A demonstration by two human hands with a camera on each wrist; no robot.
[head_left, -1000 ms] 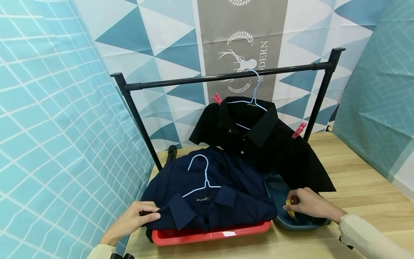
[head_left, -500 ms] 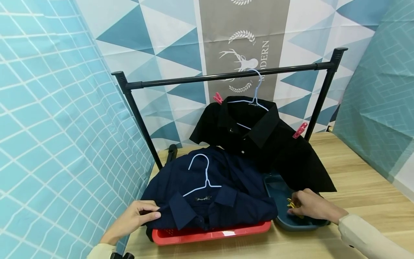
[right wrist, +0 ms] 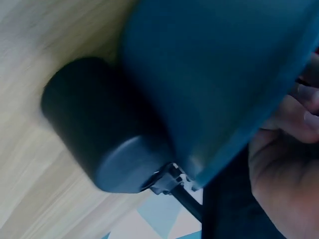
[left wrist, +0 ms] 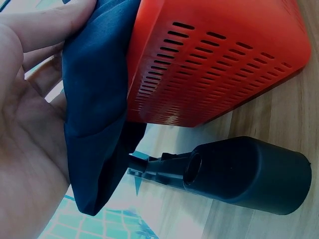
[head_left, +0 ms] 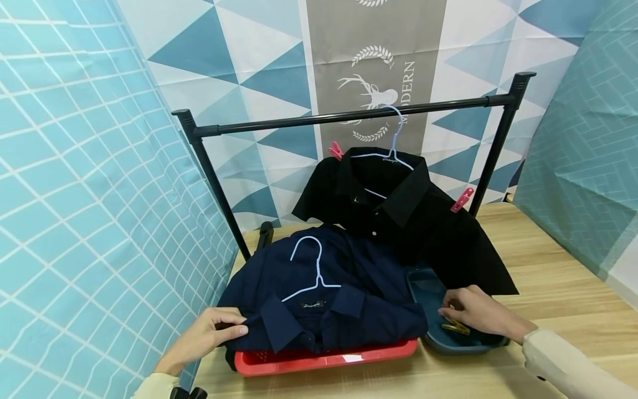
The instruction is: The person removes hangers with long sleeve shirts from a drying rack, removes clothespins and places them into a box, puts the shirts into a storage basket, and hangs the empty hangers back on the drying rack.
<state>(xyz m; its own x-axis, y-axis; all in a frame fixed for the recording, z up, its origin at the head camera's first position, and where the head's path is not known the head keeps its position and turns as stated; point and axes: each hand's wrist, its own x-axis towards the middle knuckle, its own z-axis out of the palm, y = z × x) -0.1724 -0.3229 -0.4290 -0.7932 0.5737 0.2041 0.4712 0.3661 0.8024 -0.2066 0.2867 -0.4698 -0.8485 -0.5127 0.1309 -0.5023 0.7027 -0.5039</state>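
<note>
A navy shirt (head_left: 344, 327) with a pale blue hanger (head_left: 317, 271) in its collar lies over the red basket (head_left: 324, 363). My left hand (head_left: 206, 335) pinches the shirt's left shoulder between thumb and fingers. The left wrist view shows the navy cloth (left wrist: 97, 94) bunched at that hand, beside the slotted basket wall (left wrist: 209, 59). Over the dark blue tray (head_left: 426, 288), my right hand (head_left: 476, 311) has its fingers curled, with a yellow clothespin (head_left: 456, 327) at the fingertips. Its exact grip is partly hidden. No clothespin shows in the right wrist view.
Behind, a black rack bar (head_left: 299, 122) carries a black shirt (head_left: 399, 221) on a pale hanger, with pink clothespins (head_left: 462, 200) at its shoulders. Its hem hangs over the tray. A black rack foot (left wrist: 249, 174) stands beside the basket, another (right wrist: 104, 124) beside the tray.
My right hand dipped into the tray, then rose slightly. The yellow clothespin has turned from upright to nearly flat below the fingers. My left hand and the navy shirt stay put.
</note>
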